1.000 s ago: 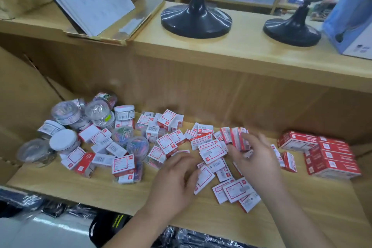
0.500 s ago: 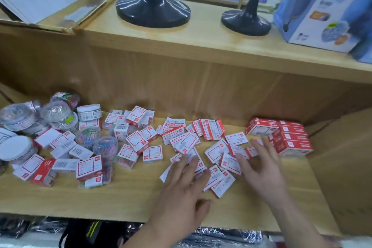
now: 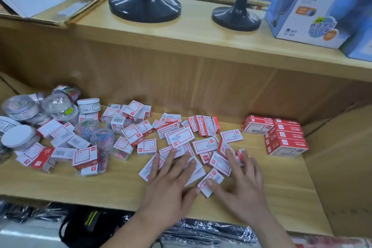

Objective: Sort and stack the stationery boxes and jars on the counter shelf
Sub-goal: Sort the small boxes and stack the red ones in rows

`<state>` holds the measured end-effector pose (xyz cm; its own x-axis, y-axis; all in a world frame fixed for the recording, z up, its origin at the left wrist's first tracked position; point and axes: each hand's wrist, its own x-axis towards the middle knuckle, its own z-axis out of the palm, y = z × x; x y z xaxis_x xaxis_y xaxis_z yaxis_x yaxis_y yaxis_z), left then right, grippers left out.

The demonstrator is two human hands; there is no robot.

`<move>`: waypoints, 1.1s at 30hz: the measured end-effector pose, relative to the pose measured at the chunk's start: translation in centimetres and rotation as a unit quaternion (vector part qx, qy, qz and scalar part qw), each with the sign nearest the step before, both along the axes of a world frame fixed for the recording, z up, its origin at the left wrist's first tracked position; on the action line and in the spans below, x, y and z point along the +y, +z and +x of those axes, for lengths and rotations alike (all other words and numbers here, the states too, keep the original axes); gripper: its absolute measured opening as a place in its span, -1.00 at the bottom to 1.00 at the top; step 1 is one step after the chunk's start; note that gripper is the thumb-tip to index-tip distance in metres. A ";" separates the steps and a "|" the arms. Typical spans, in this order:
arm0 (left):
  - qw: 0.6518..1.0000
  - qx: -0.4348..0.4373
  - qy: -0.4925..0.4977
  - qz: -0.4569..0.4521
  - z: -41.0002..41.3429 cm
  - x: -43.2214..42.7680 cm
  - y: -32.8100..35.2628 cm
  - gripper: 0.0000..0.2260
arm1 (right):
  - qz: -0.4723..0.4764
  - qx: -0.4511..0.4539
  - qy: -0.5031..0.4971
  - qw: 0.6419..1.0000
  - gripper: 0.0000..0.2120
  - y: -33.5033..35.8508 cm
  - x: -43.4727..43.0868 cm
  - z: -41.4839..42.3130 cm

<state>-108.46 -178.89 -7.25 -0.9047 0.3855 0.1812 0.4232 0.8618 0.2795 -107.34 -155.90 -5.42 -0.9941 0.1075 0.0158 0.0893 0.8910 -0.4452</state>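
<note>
Our left hand point(image 3: 171, 185) and right hand point(image 3: 241, 187) lie flat and spread, gripping nothing, on small red-and-white cardboard boxes point(image 3: 201, 145). We should rake them together gently before squaring them beside the stacked red boxes point(image 3: 281, 137).

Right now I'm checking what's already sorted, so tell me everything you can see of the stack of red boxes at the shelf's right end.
The stack of red boxes is a tidy block of cardboard-looking cartons, red with white label panels. They lie flat in layers, one more beside them on the left. It rests on the wooden shelf at its right end; neither left hand nor right hand touches it.
</note>
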 end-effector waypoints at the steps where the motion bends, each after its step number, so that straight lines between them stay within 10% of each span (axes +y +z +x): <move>1: 1.000 0.001 0.001 -0.002 0.1 -0.1 0.0 -0.41 | 0.013 -0.006 0.011 1.000 0.02 0.1 -0.2 0.4; 16: 0.986 0.035 0.038 0.161 2.1 -4.5 0.4 -0.45 | 0.019 0.039 -0.026 0.999 0.09 -0.4 -2.8 2.4; 23: 0.978 0.017 0.106 0.176 4.2 -6.9 -1.8 -0.46 | -0.023 0.190 0.085 0.978 -0.37 0.2 -4.0 2.0; 33: 0.986 -0.030 0.060 0.151 2.7 -8.7 -0.4 -0.41 | 0.000 0.115 0.192 0.975 -0.61 3.3 -13.0 -3.9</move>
<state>-105.76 -187.63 -7.70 -0.9532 0.2123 0.2155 0.2982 0.7783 0.5526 -111.22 -168.87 -2.10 -0.9314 -0.2712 0.2430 -0.3524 0.8392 -0.4141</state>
